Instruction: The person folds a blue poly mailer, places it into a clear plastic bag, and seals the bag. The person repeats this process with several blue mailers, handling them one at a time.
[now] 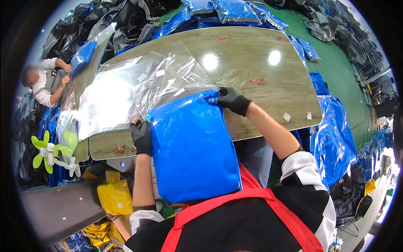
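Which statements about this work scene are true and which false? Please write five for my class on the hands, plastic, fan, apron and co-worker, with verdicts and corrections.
1. The right hand grips the blue bag near its upper right corner. True.
2. The fan has red blades. False: they are green.
3. Clear plastic lies on the table. True.
4. The wearer's apron straps are yellow. False: they are red.
5. A co-worker is at the picture's right. False: the co-worker is at the left.

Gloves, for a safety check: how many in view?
2: one on the left hand, at the left edge of the blue bag; one on the right hand, at its top right corner. Others may be hidden.
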`<state>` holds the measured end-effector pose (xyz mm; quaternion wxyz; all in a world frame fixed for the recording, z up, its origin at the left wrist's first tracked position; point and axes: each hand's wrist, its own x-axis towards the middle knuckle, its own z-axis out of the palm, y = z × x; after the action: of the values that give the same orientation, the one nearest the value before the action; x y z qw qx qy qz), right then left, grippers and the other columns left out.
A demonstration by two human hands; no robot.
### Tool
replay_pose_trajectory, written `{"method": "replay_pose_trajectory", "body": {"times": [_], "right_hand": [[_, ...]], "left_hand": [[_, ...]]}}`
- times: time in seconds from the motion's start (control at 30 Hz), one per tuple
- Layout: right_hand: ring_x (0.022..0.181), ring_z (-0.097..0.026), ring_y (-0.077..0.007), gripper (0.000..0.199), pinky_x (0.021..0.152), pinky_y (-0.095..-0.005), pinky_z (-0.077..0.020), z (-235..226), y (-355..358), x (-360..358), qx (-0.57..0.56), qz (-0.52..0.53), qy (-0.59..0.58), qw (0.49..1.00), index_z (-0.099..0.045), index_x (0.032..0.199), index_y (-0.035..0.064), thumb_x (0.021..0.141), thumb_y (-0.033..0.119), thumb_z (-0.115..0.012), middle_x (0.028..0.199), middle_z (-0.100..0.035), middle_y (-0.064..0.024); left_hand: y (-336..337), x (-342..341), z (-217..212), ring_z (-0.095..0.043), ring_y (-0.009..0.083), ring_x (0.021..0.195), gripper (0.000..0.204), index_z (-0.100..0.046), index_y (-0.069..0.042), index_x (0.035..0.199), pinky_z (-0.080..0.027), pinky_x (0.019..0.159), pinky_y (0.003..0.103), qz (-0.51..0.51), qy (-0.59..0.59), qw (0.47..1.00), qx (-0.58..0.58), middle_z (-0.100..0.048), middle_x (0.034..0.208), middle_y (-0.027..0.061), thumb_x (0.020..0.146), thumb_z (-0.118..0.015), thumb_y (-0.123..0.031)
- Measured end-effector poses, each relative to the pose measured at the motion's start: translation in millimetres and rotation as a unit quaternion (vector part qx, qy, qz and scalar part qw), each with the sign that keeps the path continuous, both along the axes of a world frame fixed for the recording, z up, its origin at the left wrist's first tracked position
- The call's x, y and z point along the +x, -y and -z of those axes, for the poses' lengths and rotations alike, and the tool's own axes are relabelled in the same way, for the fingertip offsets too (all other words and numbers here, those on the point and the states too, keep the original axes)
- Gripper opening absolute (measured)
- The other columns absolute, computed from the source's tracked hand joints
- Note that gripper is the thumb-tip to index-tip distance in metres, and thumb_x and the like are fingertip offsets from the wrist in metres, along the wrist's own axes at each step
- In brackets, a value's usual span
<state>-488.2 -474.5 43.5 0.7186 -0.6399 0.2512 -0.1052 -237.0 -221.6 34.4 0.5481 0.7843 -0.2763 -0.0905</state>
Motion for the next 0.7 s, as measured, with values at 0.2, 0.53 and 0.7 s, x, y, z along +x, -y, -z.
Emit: {"method": "replay_pose_trajectory", "body": {"times": [0.2,0.53,0.7], "right_hand": [[0.064,-0.061,-0.021,0.044,0.061,-0.0371,-0.0464,27,-58,-16,-0.24,0.232,-0.025,0.942,-0.067,0.096,-0.0029,0.09,0.041,-0.062,0.073,-0.064,-0.0223],[0.072,-0.063,-0.0127,0.04,0.059,-0.028,-0.054,2,-53,-33,0.018,0.233,0.114,0.966,-0.062,0.119,0.0033,0.092,0.032,-0.063,0.097,-0.068,-0.0097],[0.066,-0.061,-0.0105,0.029,0.059,-0.028,-0.0508,7,-65,-18,-0.077,0.309,0.037,0.947,-0.068,0.106,0.0021,0.091,0.026,-0.064,0.078,-0.067,-0.0037]], "left_hand": [[-13,16,-6,-0.058,0.0176,0.091,0.044,-0.058,-0.004,0.116,-0.047,0.08,0.031,0.12,-0.37,0.919,0.064,-0.063,0.103,0.0101,0.092,-0.057,-0.04],[-3,12,-22,-0.057,0.023,0.106,0.06,-0.051,-0.006,0.131,-0.048,0.089,0.035,0.185,-0.441,0.878,0.027,-0.057,0.126,0.012,0.087,-0.062,-0.045],[0,7,-20,-0.058,0.0225,0.104,0.062,-0.051,-0.005,0.131,-0.048,0.088,0.034,0.154,-0.432,0.889,-0.008,-0.058,0.124,0.0116,0.085,-0.064,-0.045]]}}
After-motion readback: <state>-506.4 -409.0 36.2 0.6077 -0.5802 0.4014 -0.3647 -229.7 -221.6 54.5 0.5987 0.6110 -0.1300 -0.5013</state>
